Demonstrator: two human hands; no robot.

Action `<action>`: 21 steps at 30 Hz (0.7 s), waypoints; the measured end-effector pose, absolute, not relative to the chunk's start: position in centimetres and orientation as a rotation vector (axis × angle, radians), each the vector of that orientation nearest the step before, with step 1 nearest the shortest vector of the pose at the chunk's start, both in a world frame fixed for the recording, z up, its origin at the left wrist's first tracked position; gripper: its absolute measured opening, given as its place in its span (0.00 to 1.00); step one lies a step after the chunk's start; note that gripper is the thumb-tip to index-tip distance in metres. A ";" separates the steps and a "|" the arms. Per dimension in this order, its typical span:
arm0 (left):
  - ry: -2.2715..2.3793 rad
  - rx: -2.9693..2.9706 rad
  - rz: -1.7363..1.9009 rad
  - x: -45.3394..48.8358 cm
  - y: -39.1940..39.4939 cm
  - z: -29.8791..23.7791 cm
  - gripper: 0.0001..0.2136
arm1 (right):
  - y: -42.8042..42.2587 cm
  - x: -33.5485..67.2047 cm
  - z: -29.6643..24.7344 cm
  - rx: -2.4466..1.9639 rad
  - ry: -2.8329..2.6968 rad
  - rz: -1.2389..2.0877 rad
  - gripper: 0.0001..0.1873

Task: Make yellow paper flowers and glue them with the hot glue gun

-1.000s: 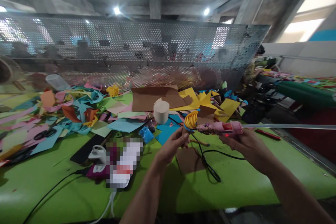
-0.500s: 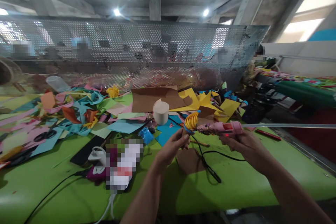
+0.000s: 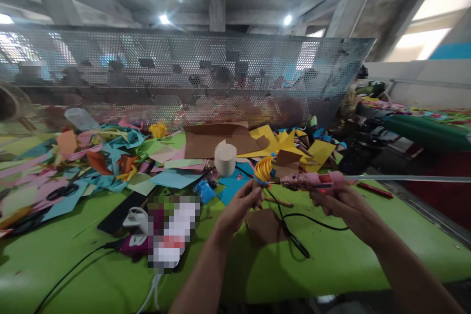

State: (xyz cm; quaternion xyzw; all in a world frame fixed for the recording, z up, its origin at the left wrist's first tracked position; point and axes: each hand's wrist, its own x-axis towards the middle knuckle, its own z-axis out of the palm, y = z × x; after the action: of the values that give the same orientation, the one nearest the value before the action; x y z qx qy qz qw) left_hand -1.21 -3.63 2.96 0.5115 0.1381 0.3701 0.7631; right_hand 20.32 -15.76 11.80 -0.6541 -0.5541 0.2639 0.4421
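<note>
My left hand (image 3: 245, 201) is closed round the brown base of a paper ice cream cone (image 3: 263, 170), whose yellow pleated swirl rises above a blue band. In my right hand (image 3: 340, 201) is a pink hot glue gun (image 3: 312, 181), its stained nozzle pointing left at the cone with a small gap between them. A long clear glue stick (image 3: 397, 177) runs out of the gun's back to the right. Below the hands, a brown paper square (image 3: 265, 228) lies on the green table (image 3: 331, 265), partly under the gun's black cord (image 3: 290, 235).
A white paper roll (image 3: 225, 159) stands beyond my left hand. Coloured paper scraps (image 3: 106, 152) and scissors (image 3: 62, 191) cover the left side. Nearer me are a power strip with a white plug (image 3: 136, 221) and cables. A perforated metal screen (image 3: 176, 78) closes the back.
The glue gun's nozzle has drawn back slightly to the right from the cone. The cone has shifted a little left and tilted slightly in my left hand.
</note>
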 end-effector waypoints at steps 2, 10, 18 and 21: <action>0.301 1.113 0.809 -1.1 -3.5 2.8 0.17 | -16.0 20.9 11.2 -1.607 -1.252 0.714 0.29; 0.385 1.101 0.813 -1.0 -3.7 3.2 0.18 | -18.0 26.1 4.8 -1.751 -0.785 0.517 0.30; 0.365 1.162 0.794 -1.1 -4.0 3.5 0.19 | -20.6 30.5 4.6 -2.128 -0.880 0.488 0.25; 0.368 1.172 0.803 -1.1 -3.9 3.5 0.19 | -21.4 30.6 5.6 -2.378 -1.090 0.527 0.28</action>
State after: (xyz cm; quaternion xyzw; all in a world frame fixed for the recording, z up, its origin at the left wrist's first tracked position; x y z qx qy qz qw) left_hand -1.08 -3.91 3.54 0.5347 0.1681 0.3666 0.7426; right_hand 30.63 -21.45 5.64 -0.8662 -0.3973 0.1922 0.2344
